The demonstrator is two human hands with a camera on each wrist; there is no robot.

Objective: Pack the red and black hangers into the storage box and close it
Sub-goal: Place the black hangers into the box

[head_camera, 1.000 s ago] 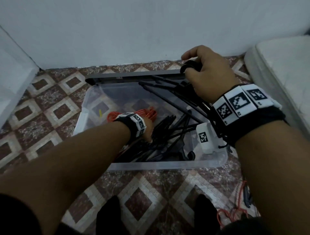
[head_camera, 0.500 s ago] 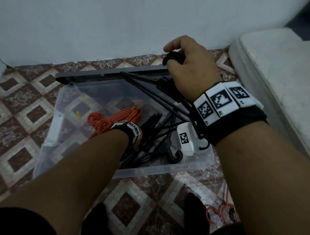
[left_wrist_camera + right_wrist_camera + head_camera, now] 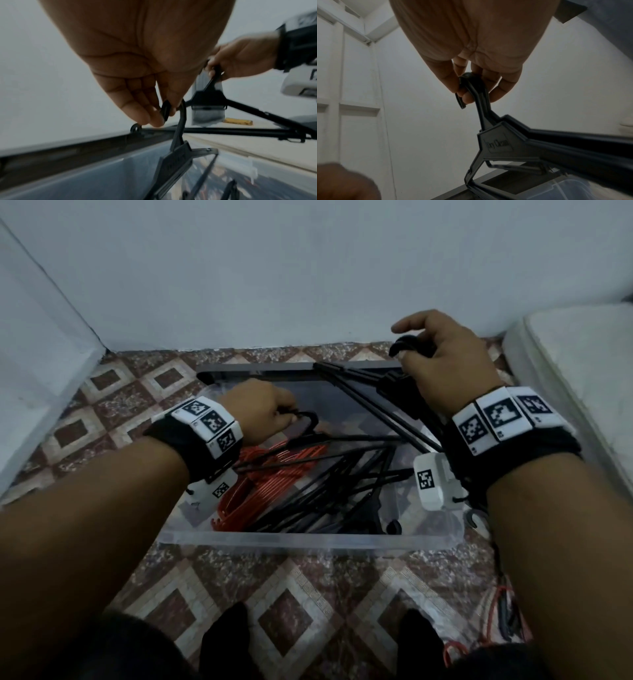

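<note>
Hangers [image 3: 308, 491] in box [image 3: 308, 539] | both hands pinch black hooks, apparently above pile

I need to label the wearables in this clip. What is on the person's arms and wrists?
Both forearms are bare. Each wrist wears a black band topped with white blocks printed with black square code markers, and a white camera housing bearing another marker hangs beneath.

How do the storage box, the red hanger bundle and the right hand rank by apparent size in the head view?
1. Storage box: clearly the largest.
2 and 3. Red hanger bundle and right hand, gripping black hangers: these look alike; the raised hand is nearer the camera and the left wrist hides part of the bundle, so I won't rank them.
</note>
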